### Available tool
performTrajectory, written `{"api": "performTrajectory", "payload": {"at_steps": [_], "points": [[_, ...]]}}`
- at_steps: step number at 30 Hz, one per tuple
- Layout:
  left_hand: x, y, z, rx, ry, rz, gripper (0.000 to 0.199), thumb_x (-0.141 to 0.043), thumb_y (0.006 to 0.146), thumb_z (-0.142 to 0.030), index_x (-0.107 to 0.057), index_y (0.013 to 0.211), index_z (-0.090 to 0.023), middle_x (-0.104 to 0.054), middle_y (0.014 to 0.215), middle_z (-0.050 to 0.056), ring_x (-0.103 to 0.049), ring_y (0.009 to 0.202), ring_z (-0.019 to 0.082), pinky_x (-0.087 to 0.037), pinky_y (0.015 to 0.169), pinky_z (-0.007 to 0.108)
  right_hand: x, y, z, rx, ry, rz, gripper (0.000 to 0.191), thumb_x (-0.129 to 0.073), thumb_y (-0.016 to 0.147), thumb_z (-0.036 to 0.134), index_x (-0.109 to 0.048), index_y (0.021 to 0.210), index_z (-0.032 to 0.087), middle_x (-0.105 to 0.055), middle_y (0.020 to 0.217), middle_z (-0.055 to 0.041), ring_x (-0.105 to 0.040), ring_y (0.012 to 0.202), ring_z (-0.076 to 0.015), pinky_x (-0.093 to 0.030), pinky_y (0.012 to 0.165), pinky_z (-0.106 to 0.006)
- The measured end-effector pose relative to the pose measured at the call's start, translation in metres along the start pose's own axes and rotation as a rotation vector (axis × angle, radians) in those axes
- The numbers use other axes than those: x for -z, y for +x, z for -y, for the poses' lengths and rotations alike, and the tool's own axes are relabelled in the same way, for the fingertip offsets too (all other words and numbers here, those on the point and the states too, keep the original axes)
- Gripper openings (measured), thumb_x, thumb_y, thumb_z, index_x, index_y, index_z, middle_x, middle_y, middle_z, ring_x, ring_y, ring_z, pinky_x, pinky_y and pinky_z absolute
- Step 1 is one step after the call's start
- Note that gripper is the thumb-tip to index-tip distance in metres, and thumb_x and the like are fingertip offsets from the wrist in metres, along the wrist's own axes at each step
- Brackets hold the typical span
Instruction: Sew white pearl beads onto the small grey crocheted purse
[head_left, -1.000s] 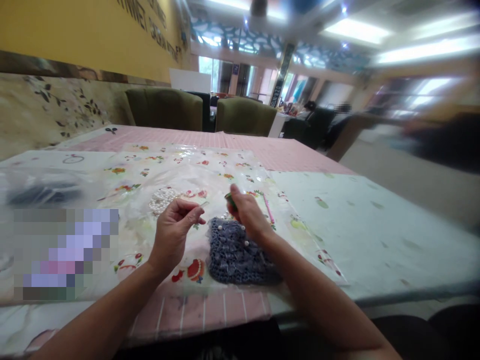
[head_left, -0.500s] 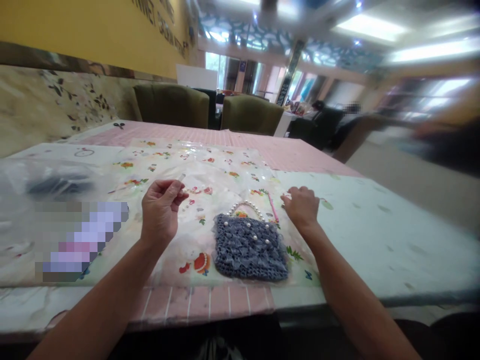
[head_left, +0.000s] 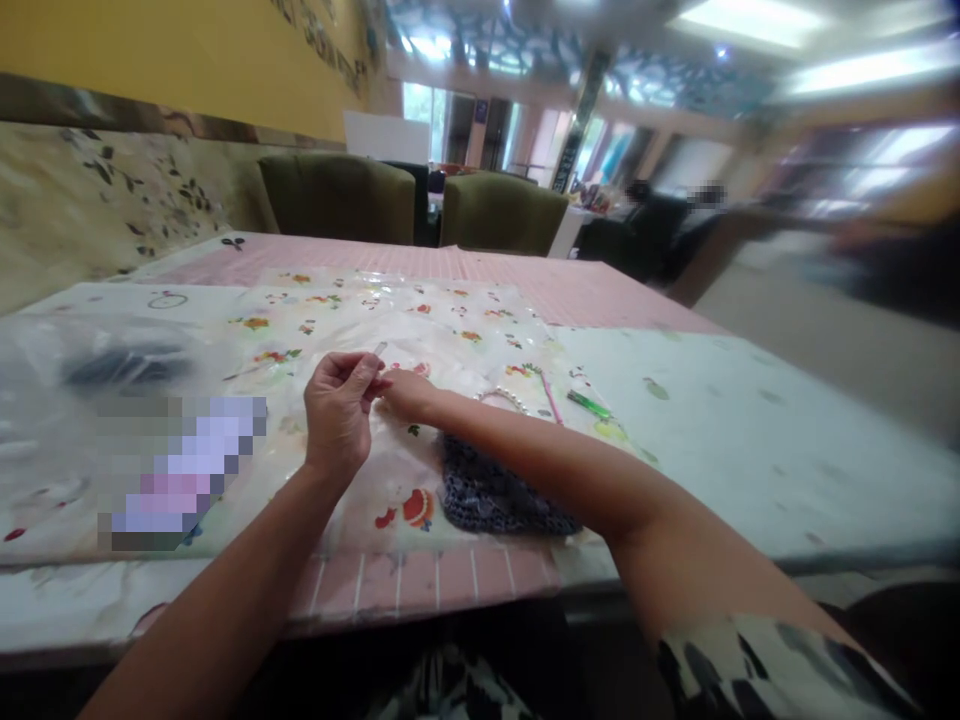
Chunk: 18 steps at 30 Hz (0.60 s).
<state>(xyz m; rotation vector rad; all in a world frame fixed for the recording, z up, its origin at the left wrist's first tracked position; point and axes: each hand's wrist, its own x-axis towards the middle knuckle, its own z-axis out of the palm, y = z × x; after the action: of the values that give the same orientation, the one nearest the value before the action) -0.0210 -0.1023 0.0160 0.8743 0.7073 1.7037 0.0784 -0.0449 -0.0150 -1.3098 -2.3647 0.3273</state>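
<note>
At the left hand's (head_left: 339,412) fingertips, pinching a pale sliver (head_left: 380,350), partly covered. Just right of them, with the right hand's (head_left: 407,396) fingertips obscured, cannot tell whether closed. Farther right and nearer, seeing a blue crochet bag (head_left: 480,500), half hidden by the right forearm (head_left: 517,437).

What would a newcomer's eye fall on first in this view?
Likely the left grip and right grip, close together over the printed sheet, the left pinching a small pale strip. Next, the dark blue knitted bag with its pearly handle, partly hidden behind the right forearm. Then the bright green item, right of the pink stick.
</note>
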Motion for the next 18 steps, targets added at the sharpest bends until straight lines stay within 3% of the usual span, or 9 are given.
{"api": "performTrajectory", "payload": {"at_steps": [4, 8, 13, 15, 18], "points": [[-0.002, -0.001, 0.0, -0.01, 0.015, 0.009, 0.018, -0.08, 0.066, -0.018, -0.063, 0.072, -0.017, -0.067, 0.067, -0.002, -0.06, 0.057, 0.008, -0.054, 0.058, 0.019, 0.004, 0.006, -0.001, -0.073, 0.01, 0.095, 0.018, -0.058, 0.081, 0.004, -0.058, 0.065, 0.01, -0.063, 0.069, 0.0007, -0.055, 0.072, -0.009, -0.034, 0.065, -0.021], [-0.005, -0.004, -0.003, -0.003, 0.018, 0.026, 0.016, -0.078, 0.07, -0.015, -0.062, 0.073, -0.018, -0.066, 0.067, -0.002, -0.06, 0.057, 0.008, -0.055, 0.059, 0.02, 0.053, -0.004, -0.004, -0.029, 0.099, 0.096, 0.013, -0.06, 0.079, 0.006, -0.058, 0.069, 0.013, -0.06, 0.067, 0.0021, -0.052, 0.072, -0.0094, -0.037, 0.067, -0.022], [-0.01, -0.014, -0.003, 0.055, 0.013, 0.051, 0.013, -0.074, 0.071, -0.01, -0.063, 0.073, -0.017, -0.067, 0.068, -0.002, -0.059, 0.055, 0.007, -0.056, 0.06, 0.019, 0.128, -0.064, -0.013, -0.031, 0.58, -0.172, 0.007, -0.061, 0.082, 0.009, -0.057, 0.079, 0.015, -0.057, 0.066, 0.0034, -0.053, 0.064, -0.0084, -0.043, 0.063, -0.024], [-0.012, -0.02, 0.0, 0.103, 0.011, 0.093, 0.015, -0.077, 0.068, -0.012, -0.063, 0.073, -0.016, -0.068, 0.068, -0.002, -0.06, 0.056, 0.007, -0.056, 0.059, 0.018, 0.137, -0.092, -0.016, -0.022, 0.765, -0.327, 0.005, -0.064, 0.082, 0.014, -0.059, 0.081, 0.015, -0.057, 0.068, 0.0028, -0.054, 0.061, -0.0086, -0.044, 0.061, -0.026], [-0.012, -0.03, 0.006, 0.202, 0.044, 0.184, 0.019, -0.082, 0.064, -0.017, -0.064, 0.073, -0.015, -0.067, 0.069, -0.002, -0.062, 0.057, 0.008, -0.055, 0.058, 0.018, 0.125, -0.121, -0.017, -0.034, 0.958, -0.47, 0.008, -0.071, 0.079, 0.018, -0.063, 0.081, 0.016, -0.057, 0.067, 0.0035, -0.052, 0.059, -0.0077, -0.043, 0.059, -0.025]]}}
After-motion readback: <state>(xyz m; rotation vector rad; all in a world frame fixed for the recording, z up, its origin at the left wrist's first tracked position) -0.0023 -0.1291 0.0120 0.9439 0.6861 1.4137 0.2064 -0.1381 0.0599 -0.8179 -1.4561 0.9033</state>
